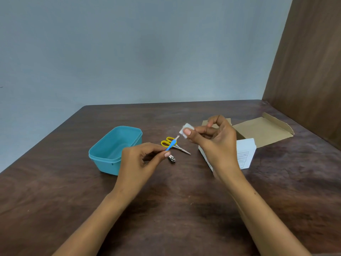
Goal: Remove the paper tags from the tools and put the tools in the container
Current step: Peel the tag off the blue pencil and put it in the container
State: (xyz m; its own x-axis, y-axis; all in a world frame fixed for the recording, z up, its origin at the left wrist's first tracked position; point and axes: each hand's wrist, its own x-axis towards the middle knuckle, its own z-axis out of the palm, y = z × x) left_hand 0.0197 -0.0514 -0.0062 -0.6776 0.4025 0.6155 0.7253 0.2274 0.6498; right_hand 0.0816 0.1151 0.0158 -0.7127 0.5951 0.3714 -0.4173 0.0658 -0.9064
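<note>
Nearest the camera, two bare forearms reach forward over the dark wooden table (184, 209). The left hand (138, 159) has its fingers curled, pinching the blue-handled tool (171, 145) between thumb and fingertips; the tool tilts up and to the right, its thin metal tip above the scissors. Just right of the left thumb, the small metal nail clipper (171, 159) lies on the table. Slightly farther lie the yellow-handled scissors (172, 144), handles to the left and blades pointing near-right, partly behind the blue handle. To the left of both sits the teal plastic container (103, 157), open at the top (nothing can be seen inside it). The right hand (214, 141) is raised above the table to the right of the scissors, its thumb and forefinger pinching a small white paper tag (182, 131), held apart from the blue-handled tool. Behind and under that hand stands an open cardboard box (262, 132), its brown flap folded out to the far right and a white printed side facing near. Farther still are a grey-blue wall (147, 52) and, at far right, a brown wooden panel (310, 71).
</note>
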